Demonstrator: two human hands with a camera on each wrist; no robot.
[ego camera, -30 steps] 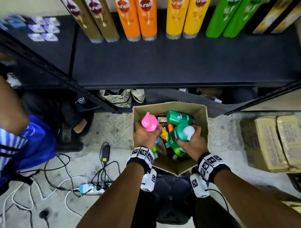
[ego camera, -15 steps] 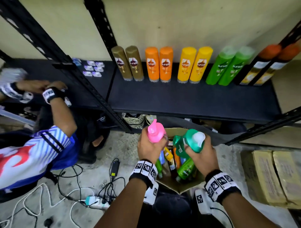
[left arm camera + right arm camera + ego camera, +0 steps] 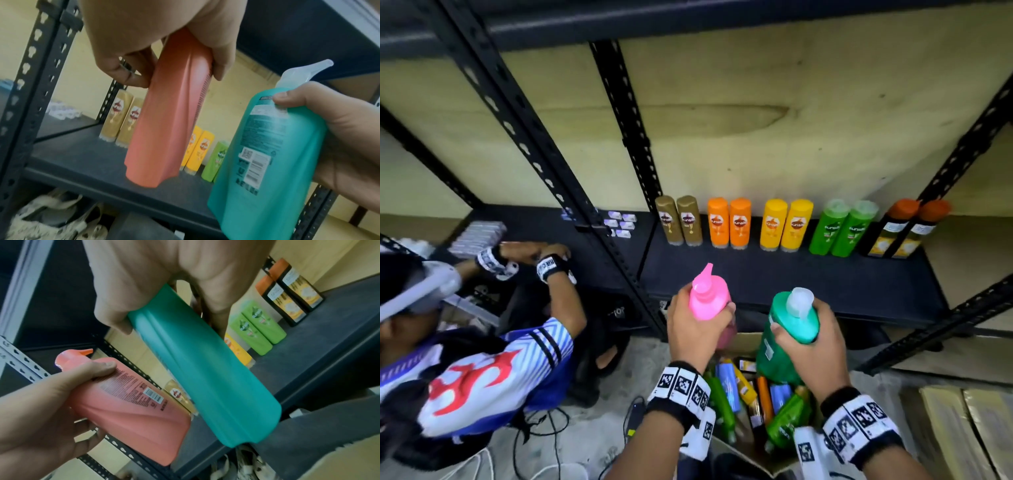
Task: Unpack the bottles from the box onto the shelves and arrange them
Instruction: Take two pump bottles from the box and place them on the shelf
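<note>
Left hand (image 3: 697,330) wraps pink bottle (image 3: 709,296); right hand (image 3: 812,346) wraps teal bottle (image 3: 792,320), above shelf (image 3: 808,284). Risk: crowding shelved bottles (image 3: 787,226), probably toppling them.

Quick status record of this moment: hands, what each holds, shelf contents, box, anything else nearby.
left hand: grips pink bottle by its upper body, lifted above the box
right hand: grips teal bottle, white cap up, lifted above the box
shelf: back row in pairs, left to right: gold bottles, orange bottles, yellow bottles, green bottles, dark bottles with orange caps; front strip bare
box: open on floor, more bottles inside
nearby: second person working at left shelf bay
</note>
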